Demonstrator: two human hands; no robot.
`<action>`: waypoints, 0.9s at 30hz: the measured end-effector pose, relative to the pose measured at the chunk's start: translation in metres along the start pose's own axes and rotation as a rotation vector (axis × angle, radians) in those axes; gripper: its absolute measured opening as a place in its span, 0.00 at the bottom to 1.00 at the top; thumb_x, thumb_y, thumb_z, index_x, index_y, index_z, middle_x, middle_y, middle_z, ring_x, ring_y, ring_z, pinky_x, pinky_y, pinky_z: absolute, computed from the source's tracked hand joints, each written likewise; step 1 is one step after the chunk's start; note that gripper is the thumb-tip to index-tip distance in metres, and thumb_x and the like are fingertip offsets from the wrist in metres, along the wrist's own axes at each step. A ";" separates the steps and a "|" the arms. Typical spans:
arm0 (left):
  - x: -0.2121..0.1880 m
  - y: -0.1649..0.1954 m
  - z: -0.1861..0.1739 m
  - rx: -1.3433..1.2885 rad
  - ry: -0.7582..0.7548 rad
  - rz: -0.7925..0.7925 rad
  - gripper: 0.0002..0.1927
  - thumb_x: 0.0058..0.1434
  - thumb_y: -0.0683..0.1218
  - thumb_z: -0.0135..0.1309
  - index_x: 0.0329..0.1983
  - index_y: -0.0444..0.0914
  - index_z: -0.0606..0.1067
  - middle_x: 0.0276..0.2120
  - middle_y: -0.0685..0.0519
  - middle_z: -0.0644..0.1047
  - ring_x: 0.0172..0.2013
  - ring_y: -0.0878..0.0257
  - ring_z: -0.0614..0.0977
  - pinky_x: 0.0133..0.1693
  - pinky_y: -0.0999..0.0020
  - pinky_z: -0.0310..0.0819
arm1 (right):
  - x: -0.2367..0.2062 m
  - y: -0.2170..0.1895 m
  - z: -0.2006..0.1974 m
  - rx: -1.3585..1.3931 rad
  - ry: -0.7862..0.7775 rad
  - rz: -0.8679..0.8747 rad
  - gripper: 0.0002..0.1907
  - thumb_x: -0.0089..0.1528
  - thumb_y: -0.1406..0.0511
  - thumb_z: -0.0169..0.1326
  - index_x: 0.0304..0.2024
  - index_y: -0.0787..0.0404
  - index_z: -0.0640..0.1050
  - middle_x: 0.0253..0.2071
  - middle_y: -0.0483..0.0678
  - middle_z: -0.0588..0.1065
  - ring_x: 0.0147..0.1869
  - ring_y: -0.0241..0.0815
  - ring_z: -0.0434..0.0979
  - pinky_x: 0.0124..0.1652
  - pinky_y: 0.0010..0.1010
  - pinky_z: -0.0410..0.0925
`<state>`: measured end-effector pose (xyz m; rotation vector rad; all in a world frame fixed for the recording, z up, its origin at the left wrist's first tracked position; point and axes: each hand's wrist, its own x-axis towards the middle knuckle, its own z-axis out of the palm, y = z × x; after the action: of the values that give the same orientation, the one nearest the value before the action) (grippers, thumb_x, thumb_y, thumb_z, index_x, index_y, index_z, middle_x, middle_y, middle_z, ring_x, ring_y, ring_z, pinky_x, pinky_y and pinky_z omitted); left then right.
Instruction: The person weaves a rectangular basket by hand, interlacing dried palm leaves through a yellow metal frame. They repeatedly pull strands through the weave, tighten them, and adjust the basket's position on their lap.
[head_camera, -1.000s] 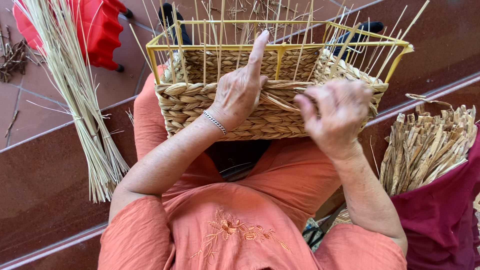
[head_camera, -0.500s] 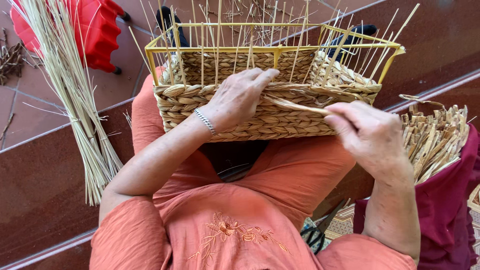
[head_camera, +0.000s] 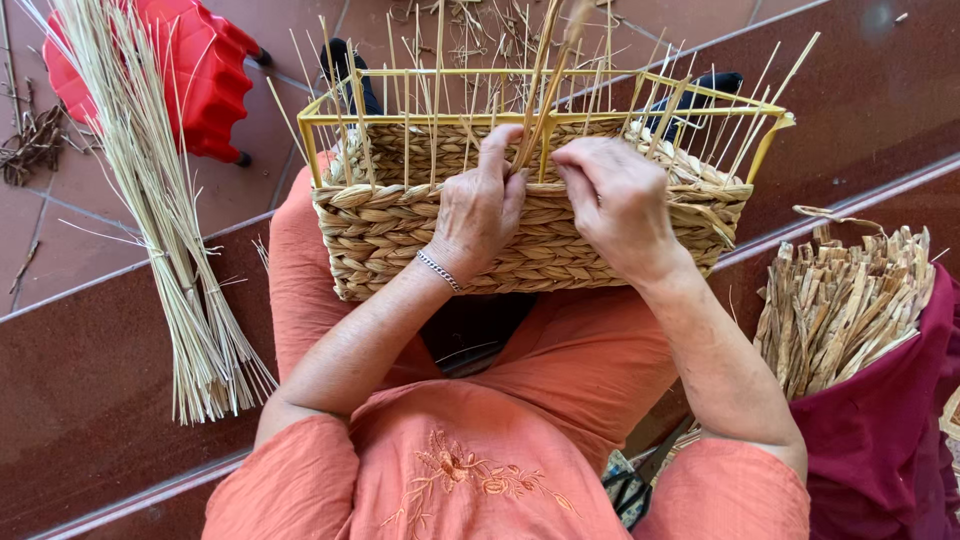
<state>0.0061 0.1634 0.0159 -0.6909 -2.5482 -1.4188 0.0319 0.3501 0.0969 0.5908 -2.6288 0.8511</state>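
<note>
While the half-woven basket (head_camera: 400, 230) rests on our lap, our left hand (head_camera: 480, 215) and right hand (head_camera: 615, 205) together pinch an upright straw strand (head_camera: 540, 90) at its rim.

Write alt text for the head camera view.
Both hands, left hand and right hand, grip a fibre strand at the rim of a half-woven basket on the person's lap. A straw bundle lies to the left, near a red stool.
</note>
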 end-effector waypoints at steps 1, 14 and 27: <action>0.000 -0.001 0.002 -0.019 0.000 -0.045 0.20 0.67 0.38 0.53 0.60 0.28 0.66 0.21 0.50 0.77 0.18 0.59 0.79 0.21 0.62 0.72 | 0.002 0.007 0.010 0.018 -0.090 0.070 0.05 0.70 0.73 0.56 0.48 0.65 0.80 0.43 0.55 0.81 0.42 0.44 0.84 0.41 0.29 0.77; 0.027 0.011 -0.007 0.342 -0.655 -0.026 0.13 0.62 0.44 0.48 0.43 0.32 0.78 0.30 0.40 0.80 0.30 0.46 0.83 0.34 0.50 0.78 | 0.020 0.021 0.014 0.242 -0.360 0.464 0.08 0.67 0.70 0.52 0.48 0.62 0.79 0.36 0.50 0.82 0.38 0.42 0.82 0.39 0.37 0.73; -0.026 0.036 -0.062 0.062 -0.148 0.199 0.18 0.65 0.41 0.54 0.59 0.33 0.75 0.55 0.40 0.78 0.37 0.51 0.85 0.35 0.59 0.81 | -0.001 0.038 0.031 0.119 -0.130 0.436 0.11 0.63 0.78 0.49 0.44 0.67 0.80 0.36 0.52 0.82 0.34 0.37 0.81 0.31 0.29 0.75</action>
<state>0.0392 0.1191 0.0685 -1.0417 -2.5324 -1.2633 0.0093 0.3597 0.0541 0.0960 -2.8914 1.1312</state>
